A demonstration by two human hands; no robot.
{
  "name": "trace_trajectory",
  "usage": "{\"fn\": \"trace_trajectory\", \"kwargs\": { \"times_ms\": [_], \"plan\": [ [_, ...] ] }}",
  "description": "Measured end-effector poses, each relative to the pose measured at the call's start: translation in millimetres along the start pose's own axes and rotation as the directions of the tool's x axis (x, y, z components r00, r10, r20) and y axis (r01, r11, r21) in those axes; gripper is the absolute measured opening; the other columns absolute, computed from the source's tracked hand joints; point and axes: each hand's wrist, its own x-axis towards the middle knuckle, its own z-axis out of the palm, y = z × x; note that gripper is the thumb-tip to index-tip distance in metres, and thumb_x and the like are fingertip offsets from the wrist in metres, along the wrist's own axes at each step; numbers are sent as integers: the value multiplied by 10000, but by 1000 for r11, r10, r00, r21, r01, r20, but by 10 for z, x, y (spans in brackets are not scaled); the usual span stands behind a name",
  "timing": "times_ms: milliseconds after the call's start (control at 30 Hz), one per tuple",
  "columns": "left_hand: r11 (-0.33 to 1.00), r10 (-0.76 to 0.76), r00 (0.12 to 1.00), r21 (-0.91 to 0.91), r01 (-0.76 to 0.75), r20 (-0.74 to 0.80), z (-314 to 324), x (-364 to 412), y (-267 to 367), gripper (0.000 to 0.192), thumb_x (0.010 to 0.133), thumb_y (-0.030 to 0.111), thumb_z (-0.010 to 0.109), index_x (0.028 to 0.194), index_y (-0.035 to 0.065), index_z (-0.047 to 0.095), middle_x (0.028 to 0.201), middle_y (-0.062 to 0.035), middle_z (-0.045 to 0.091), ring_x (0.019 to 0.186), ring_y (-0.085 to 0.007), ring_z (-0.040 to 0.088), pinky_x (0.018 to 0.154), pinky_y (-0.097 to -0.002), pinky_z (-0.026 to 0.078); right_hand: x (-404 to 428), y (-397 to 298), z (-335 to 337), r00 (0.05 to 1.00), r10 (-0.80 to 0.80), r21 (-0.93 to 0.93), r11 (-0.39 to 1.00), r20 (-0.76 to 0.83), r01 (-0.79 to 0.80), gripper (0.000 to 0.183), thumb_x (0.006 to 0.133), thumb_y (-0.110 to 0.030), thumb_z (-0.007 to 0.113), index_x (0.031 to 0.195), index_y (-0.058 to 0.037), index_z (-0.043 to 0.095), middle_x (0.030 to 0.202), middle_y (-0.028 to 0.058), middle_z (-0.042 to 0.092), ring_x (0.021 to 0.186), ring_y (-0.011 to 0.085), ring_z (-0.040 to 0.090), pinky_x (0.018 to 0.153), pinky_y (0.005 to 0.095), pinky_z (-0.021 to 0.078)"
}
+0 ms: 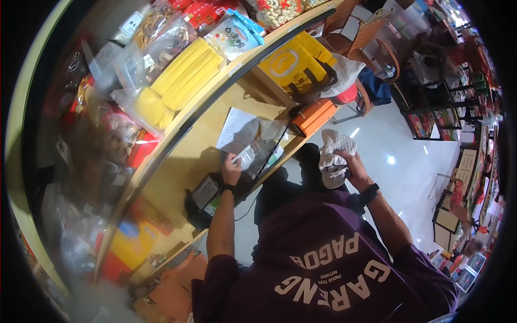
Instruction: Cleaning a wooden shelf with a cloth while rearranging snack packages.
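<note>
My left hand (pixel 231 171) is over the wooden counter (pixel 173 181), its fingers closed on the edge of a clear plastic packet (pixel 254 157) with a white printed label. Just beyond it lies an open notebook (pixel 237 129) with handwriting on its page. A small black device (pixel 204 194), perhaps a label printer or scale, sits beside my left wrist. Out past the counter's edge, my right hand (pixel 353 165) grips a bunched white textured cloth (pixel 337 155). The cloth hangs above the pale tiled floor.
An orange box (pixel 313 117) stands at the counter's right end, near a yellow carrier bag (pixel 299 60). Along the raised shelf lie bagged dried goods (pixel 161 36) and yellow packs (pixel 188 74). Wicker chairs (pixel 369 32) and stocked racks (pixel 436 105) stand across the glossy floor (pixel 400 157).
</note>
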Motion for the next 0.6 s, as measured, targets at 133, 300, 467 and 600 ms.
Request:
{"fn": "trace_trajectory", "kwargs": {
  "times_ms": [133,300,467,600],
  "plan": [
    [980,-98,973,-191,58,-210,-403,-7,180,166,855,148,688,937,21,620,838,-149,660,779,-305,658,716,-376,508,86,-16,111,1000,20,9,1000,22,-21,330,882,-9,586,1207,37,547,1054,122,678,890,218,692,800,338,575],
    [979,-4,930,187,78,-369,-735,-256,262,162,829,173,695,956,76,670,897,-123,653,889,-327,619,787,-421,490,154,58,197,997,15,-9,1000,81,-14,346,873,-36,620,1206,21,546,1059,125,677,917,228,693,800,356,586],
    [933,-92,995,346,99,-35,-548,-571,-48,232,755,163,756,973,98,707,945,-149,639,934,-320,609,840,-428,484,111,-15,251,996,32,-68,997,79,-27,385,868,-39,626,1235,10,521,1070,122,672,924,227,692,799,356,588],
    [976,-212,972,65,206,98,-285,-665,-407,277,763,256,738,1004,122,711,950,-146,684,925,-331,650,830,-440,506,111,-33,328,995,45,-76,996,88,-38,388,877,-24,607,1251,6,506,1072,118,671,909,221,695,794,349,588]
  ]
}}
